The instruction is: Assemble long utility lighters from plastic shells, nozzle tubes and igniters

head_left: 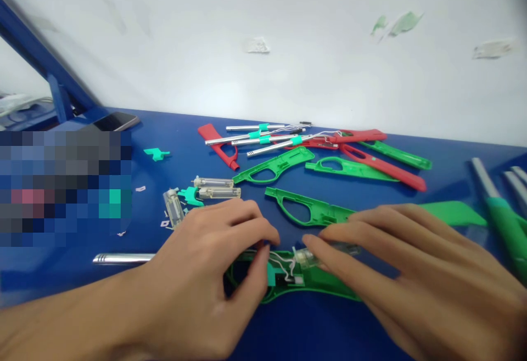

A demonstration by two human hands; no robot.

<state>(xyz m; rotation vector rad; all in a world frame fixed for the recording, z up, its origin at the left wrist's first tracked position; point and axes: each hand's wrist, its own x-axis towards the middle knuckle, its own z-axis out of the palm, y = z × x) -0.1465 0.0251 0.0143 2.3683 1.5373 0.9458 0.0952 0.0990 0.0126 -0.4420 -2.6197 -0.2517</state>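
Observation:
Before me lies an open green lighter half shell [329,284], a metal tube [123,259] extending from its left end. My left hand [214,257] pinches the shell around a teal trigger [270,275], thumb and index finger close together; the exact grip is partly hidden. Thin white wires [282,259] run beside the trigger to a small black and white part [294,280]. My right hand [395,262] holds a clear fuel tank [307,258] over the shell's right half, between thumb and fingers, which cover much of it.
Several green [284,163] and red half shells [218,147] lie behind, with metal tubes [267,150] on wires. Loose clear tanks [220,192] and teal triggers [156,154] sit left. Green lighters [504,218] stand at right. A phone [117,121] rests far left, before a white wall.

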